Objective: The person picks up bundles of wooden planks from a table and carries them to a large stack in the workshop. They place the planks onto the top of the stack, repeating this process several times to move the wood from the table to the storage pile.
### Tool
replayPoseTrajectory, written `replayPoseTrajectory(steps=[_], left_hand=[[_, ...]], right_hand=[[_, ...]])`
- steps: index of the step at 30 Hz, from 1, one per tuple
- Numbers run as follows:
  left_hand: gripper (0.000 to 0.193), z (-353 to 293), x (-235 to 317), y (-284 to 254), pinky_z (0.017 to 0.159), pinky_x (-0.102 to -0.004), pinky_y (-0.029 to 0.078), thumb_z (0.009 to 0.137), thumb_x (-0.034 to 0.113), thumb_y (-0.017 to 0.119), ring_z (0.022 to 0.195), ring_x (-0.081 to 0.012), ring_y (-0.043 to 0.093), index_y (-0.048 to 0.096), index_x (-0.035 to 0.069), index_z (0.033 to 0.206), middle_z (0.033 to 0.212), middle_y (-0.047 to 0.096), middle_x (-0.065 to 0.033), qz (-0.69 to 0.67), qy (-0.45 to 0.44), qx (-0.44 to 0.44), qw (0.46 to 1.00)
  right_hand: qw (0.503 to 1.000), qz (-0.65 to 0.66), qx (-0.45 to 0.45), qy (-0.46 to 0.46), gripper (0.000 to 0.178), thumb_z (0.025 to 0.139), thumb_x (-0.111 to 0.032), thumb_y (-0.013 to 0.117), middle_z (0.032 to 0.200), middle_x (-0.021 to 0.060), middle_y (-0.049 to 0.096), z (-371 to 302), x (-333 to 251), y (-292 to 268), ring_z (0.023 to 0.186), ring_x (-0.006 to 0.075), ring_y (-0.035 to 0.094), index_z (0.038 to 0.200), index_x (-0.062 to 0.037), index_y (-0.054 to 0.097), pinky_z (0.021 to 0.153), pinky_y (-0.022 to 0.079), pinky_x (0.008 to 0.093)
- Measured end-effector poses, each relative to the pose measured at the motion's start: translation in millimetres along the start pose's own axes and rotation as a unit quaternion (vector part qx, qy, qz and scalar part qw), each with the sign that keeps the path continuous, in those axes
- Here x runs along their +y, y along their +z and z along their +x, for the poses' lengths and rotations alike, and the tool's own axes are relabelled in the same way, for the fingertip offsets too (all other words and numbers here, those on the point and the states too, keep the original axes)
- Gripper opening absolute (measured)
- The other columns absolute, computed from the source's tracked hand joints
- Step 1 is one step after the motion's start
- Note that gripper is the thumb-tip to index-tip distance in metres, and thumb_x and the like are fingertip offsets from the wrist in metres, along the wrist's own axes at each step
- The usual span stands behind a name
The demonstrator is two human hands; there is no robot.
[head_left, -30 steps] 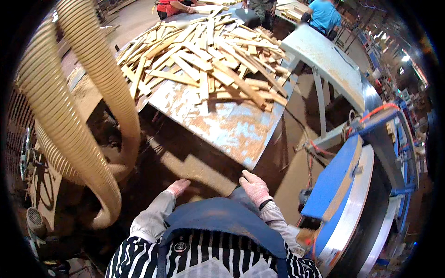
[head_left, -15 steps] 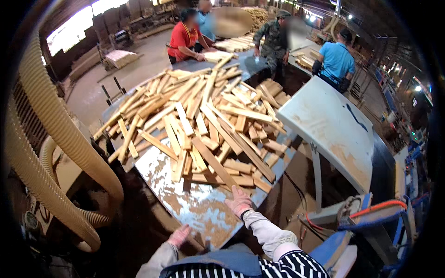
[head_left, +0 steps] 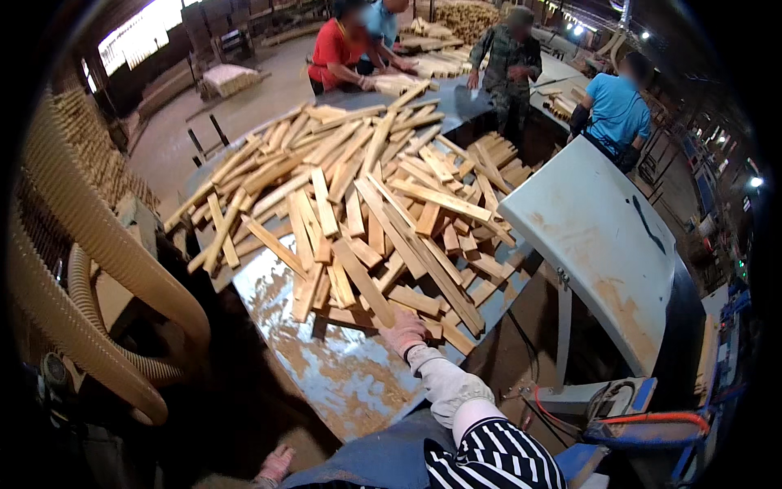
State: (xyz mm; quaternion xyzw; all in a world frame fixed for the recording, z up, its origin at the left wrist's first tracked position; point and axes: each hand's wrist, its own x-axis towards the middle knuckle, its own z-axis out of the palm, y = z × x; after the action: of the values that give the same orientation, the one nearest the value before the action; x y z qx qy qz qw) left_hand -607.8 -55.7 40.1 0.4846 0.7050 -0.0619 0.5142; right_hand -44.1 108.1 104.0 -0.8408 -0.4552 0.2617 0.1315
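Note:
My right hand (head_left: 403,332), in a pinkish glove, is closed around the near end of a wooden strip (head_left: 364,281). The strip slants away over the front of a big loose pile of wooden strips (head_left: 326,200). Beneath the pile is a metal-topped table (head_left: 326,387), dusted with sawdust. Low at the bottom edge, off the table's near left corner, my left hand (head_left: 277,464) hangs with nothing in it, fingers loosely apart. Its wrist is cut off by the frame.
Ribbed hoses (head_left: 130,269) curve down on the left. A tilted pale panel (head_left: 590,244) on a metal frame stands to the right, with cables (head_left: 529,359) below it. Several co-workers (head_left: 509,69) stand around the far tables. More stacked wood (head_left: 468,20) lies behind them.
My right hand has shifted slightly left and forward, from touching the strip's end to holding it. My left hand has dropped down and left, away from the table edge. The head view has shifted.

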Motion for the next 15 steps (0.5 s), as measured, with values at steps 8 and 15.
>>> replayPoseTrajectory(steps=[8, 15], left_hand=[[0.062, -9, 235, 8, 0.105, -0.0395, 0.048, 0.099, 0.042, 0.059, 0.126, -0.0355, 0.062, 0.056, 0.001, 0.145, 0.135, 0.067, -0.0219, -0.039, 0.082, 0.084, 0.992], [0.052, 126, 447, -6, 0.115, -0.0351, 0.039, 0.105, 0.027, 0.054, 0.138, -0.0253, 0.053, 0.051, -0.001, 0.149, 0.147, 0.059, -0.0183, -0.108, 0.227, 0.193, 0.948]], right_hand=[[0.985, 0.155, 0.02, -0.074, 0.062, 0.076, -0.032, 0.079, 0.11, 0.0217, 0.067, -30, 30, -147, 0.108, 0.0414, 0.064, 0.132, -0.0096, 0.063, 0.092, 0.052, 0.0493], [0.97, -0.045, 0.16, -0.18, 0.094, 0.074, -0.048, 0.079, 0.153, 0.0247, 0.04, 98, 113, -114, 0.138, 0.0466, 0.04, 0.151, -0.007, 0.042, 0.118, 0.032, 0.054]])
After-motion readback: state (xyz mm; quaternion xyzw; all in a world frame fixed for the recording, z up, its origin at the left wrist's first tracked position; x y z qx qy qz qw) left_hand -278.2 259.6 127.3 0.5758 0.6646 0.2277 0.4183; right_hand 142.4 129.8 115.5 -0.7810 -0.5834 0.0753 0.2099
